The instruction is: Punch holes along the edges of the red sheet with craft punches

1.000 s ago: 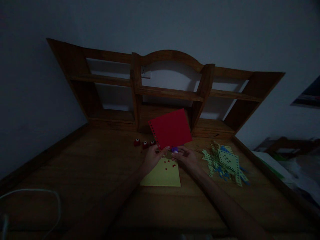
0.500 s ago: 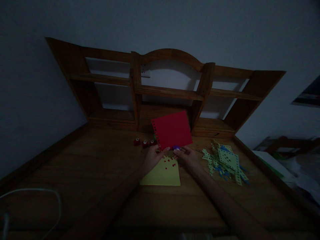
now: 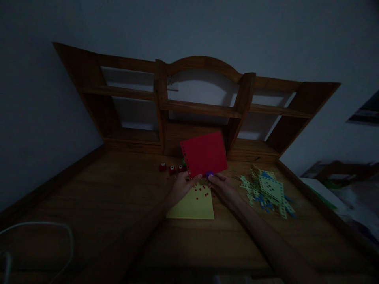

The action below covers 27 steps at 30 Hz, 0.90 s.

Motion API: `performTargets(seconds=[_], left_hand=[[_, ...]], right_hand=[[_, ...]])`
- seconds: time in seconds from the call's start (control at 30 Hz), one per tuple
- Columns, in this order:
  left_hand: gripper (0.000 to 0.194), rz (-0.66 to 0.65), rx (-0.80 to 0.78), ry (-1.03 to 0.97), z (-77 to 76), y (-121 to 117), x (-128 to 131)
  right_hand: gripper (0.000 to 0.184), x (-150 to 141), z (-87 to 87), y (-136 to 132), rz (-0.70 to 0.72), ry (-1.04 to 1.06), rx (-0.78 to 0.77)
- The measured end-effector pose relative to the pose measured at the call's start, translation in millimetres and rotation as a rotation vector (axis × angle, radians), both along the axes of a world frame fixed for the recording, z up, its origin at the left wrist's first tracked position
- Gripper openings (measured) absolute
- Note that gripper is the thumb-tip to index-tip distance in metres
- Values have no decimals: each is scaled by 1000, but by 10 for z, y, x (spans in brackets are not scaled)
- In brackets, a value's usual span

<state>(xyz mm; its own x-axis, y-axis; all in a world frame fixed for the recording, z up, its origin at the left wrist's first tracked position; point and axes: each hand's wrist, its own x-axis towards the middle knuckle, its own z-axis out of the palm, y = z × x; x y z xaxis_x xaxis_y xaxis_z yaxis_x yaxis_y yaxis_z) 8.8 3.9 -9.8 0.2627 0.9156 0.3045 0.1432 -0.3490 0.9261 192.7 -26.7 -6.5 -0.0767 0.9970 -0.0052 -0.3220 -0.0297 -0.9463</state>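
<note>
jutting from pinching left hand (image 3: 180, 184), red paper (image 3: 204, 154) touches purple punch (image 3: 209, 174) right hand (image 3: 225, 185) clasps.

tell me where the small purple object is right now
In the head view, the small purple object is a little right of and below centre, in the right hand, at the lower edge of the red sheet with punched holes.

Left grip (image 3: 180, 185), right grip (image 3: 226, 187), both pinching
</note>
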Motion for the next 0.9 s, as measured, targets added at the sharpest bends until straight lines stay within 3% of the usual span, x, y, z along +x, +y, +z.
performTargets(seconds=[0.23,0.9], left_hand=[[36,-36,78,54,-91,24,21],[32,-45,100,61,-38,17,11]], right_hand=[[24,-18,40,-10,14,-20,2],[22,1,-37,13,33,103,-8]])
